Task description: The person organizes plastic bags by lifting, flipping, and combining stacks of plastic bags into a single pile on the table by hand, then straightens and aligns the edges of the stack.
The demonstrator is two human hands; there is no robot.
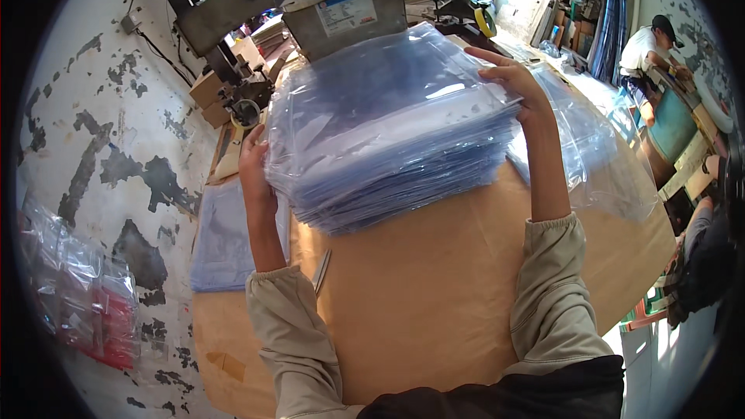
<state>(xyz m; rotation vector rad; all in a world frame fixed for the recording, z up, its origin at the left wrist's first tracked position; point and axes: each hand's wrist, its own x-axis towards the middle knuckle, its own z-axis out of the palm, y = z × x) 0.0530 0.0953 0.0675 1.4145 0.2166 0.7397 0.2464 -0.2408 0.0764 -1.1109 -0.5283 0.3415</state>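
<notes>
A thick stack of clear bluish plastic sheets [396, 147], possibly flat bags, lies on the tan-covered table [434, 287]. Its many layers show along the near side, slightly uneven. My left hand [254, 161] presses against the stack's left side, its fingers partly hidden by the plastic. At the right side, my right hand [518, 85] grips the stack near its far corner, with fingers reaching over the top edge. The two hands have the stack between them. Close to my left forearm lies a slim grey metal tool [321, 271], perhaps scissors.
A smaller plastic pile [221, 244] lies left, and loose clear plastic [597, 147] spreads right. Behind the stack stand a grey metal box [349, 19] and a machine with a crossbeam [233, 4]. Clear and red bags [93, 295] hang at the left wall. Another person [648, 54] works far right.
</notes>
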